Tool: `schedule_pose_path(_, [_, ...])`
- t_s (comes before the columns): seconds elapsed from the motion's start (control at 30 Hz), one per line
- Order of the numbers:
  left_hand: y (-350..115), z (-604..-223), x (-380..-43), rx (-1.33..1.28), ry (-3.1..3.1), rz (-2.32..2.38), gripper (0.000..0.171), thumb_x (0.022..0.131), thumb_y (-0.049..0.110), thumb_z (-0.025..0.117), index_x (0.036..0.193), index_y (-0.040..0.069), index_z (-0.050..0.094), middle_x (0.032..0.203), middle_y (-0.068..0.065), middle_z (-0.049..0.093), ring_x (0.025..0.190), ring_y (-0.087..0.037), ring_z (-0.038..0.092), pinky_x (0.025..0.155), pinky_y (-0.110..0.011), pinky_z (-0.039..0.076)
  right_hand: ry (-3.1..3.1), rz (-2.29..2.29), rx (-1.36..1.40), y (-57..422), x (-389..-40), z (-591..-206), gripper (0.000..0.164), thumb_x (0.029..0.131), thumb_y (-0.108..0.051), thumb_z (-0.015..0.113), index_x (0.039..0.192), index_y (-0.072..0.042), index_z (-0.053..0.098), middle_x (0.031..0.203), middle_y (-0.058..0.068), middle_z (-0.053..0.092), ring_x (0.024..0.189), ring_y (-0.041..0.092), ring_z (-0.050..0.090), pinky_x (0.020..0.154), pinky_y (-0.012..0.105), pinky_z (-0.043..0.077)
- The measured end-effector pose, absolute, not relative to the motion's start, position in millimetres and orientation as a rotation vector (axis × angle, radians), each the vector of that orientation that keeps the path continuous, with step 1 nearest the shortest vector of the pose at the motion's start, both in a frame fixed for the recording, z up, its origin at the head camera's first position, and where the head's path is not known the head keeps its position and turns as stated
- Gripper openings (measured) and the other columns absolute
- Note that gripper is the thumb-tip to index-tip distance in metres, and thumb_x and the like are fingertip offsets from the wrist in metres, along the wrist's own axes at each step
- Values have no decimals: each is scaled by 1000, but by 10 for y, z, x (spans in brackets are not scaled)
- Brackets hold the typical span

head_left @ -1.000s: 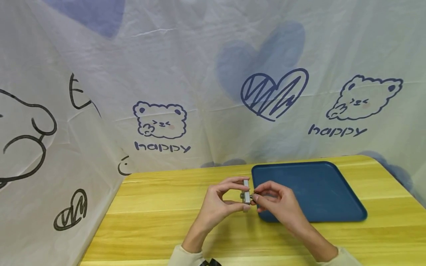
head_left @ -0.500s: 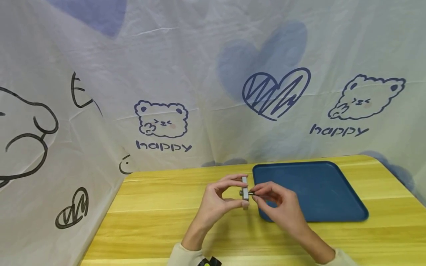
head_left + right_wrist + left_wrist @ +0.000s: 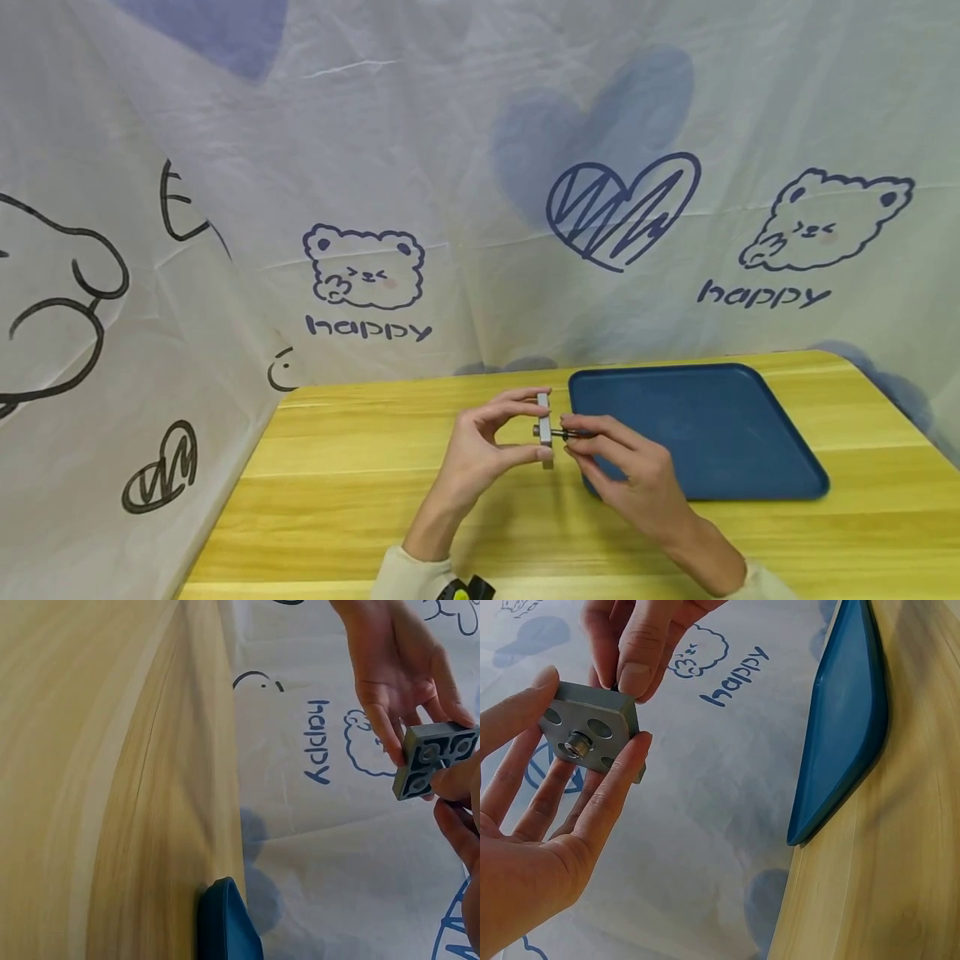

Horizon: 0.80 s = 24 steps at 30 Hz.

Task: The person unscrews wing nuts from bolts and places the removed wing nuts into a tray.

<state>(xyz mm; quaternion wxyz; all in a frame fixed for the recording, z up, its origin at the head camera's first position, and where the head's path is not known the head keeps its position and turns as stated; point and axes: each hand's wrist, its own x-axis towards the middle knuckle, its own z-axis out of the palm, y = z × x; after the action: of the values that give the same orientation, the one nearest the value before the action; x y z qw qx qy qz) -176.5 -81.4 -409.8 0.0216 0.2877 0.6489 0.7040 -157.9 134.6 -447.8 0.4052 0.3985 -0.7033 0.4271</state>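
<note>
My left hand (image 3: pixel 468 454) grips a grey square block (image 3: pixel 544 429) by its edges, holding it upright above the table. In the left wrist view, round holes sit near the block's corners, and a socket-head bolt (image 3: pixel 577 744) stands in its middle. The bolt's shank comes out of the other side, towards my right hand (image 3: pixel 637 471). My right fingertips pinch a small dark piece (image 3: pixel 573 433) at the shank's end; its kind is mostly hidden by the fingers. In the right wrist view, the block's back (image 3: pixel 429 754) shows ringed recesses, partly covered by my right thumb.
A blue tray (image 3: pixel 720 442) lies on the yellow wood-grain table (image 3: pixel 337 500), behind and right of my right hand. White printed cloth (image 3: pixel 465 208) hangs along the back and left side.
The block and my left hand have shifted slightly left. A longer stretch of bolt shank now shows between the block and my right fingertips, and the right fingers have straightened somewhat.
</note>
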Motion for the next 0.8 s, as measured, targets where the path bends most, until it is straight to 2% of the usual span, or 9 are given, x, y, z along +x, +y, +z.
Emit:
schedule_pose_path(0.07, [-821, -4091, -1761, 882, 2012, 2182, 39, 81, -3, 85, 118, -4, 73, 140, -13, 63, 132, -25, 57, 117, -45, 39, -1777, 1082, 1006, 1342, -1583, -4472, 22, 102, -23, 66, 96, -6, 77, 110, 17, 73, 97, 31, 73, 88, 19, 57])
schedule_pose_path(0.13, [-825, -4094, -1761, 885, 2020, 2181, 38, 81, -4, 84, 118, -4, 73, 139, -13, 63, 132, -25, 57, 117, -46, 39, -1801, 1129, 991, 1343, -1573, -4466, 4, 94, -10, 77, 97, -8, 77, 111, 17, 73, 97, 30, 73, 88, 19, 57])
schedule_pose_path(0.2, [-826, -4094, -1760, 892, 2035, 2173, 38, 82, -3, 84, 118, -4, 73, 139, -12, 63, 132, -24, 57, 117, -45, 39, -1837, 1238, 967, 1349, -1543, -4444, 17, 86, 2, 81, 99, -7, 76, 113, 17, 72, 99, 28, 73, 87, 21, 59])
schedule_pose_path(0.3, [-823, -4094, -1760, 918, 2054, 2170, 39, 81, -4, 85, 118, -5, 73, 138, -11, 64, 132, -25, 57, 117, -46, 40, -1907, 1477, 883, 1367, -1492, -4409, 38, 77, 18, 80, 107, -6, 74, 118, 19, 71, 104, 24, 72, 86, 28, 61])
schedule_pose_path(0.4, [-816, -4095, -1759, 942, 2069, 2169, 39, 80, -4, 86, 117, -4, 74, 137, -11, 65, 131, -27, 58, 116, -45, 41, -1982, 1729, 738, 1384, -1463, -4369, 27, 91, 10, 72, 115, -1, 71, 120, 19, 69, 106, 21, 72, 85, 35, 62])
schedule_pose_path(0.5, [-802, -4099, -1757, 930, 2058, 2162, 39, 79, -6, 86, 115, -2, 75, 137, -10, 65, 131, -27, 58, 112, -43, 46, -2053, 1929, 576, 1401, -1465, -4346, 24, 98, -2, 69, 122, 0, 68, 120, 19, 69, 100, 22, 74, 81, 38, 63])
schedule_pose_path(0.6, [-791, -4097, -1747, 889, 2011, 2156, 39, 78, -8, 85, 115, -1, 75, 139, -8, 63, 132, -27, 57, 99, -43, 56, -2090, 2111, 470, 1415, -1468, -4329, 28, 99, -10, 69, 124, 3, 66, 116, 22, 68, 94, 28, 75, 78, 45, 64])
schedule_pose_path(0.7, [-780, -4096, -1737, 866, 1965, 2155, 39, 79, -8, 85, 116, -2, 74, 141, -8, 61, 133, -28, 56, 86, -45, 62, -2115, 2243, 406, 1424, -1468, -4314, 33, 99, -13, 70, 127, 5, 64, 112, 23, 70, 91, 32, 75, 77, 48, 63])
schedule_pose_path(0.8, [-776, -4098, -1733, 875, 1975, 2141, 38, 79, -6, 85, 116, -2, 75, 141, -8, 61, 133, -27, 56, 85, -45, 62, -2124, 2321, 364, 1427, -1467, -4298, 35, 99, -13, 70, 126, 8, 63, 108, 20, 72, 90, 30, 75, 77, 46, 64])
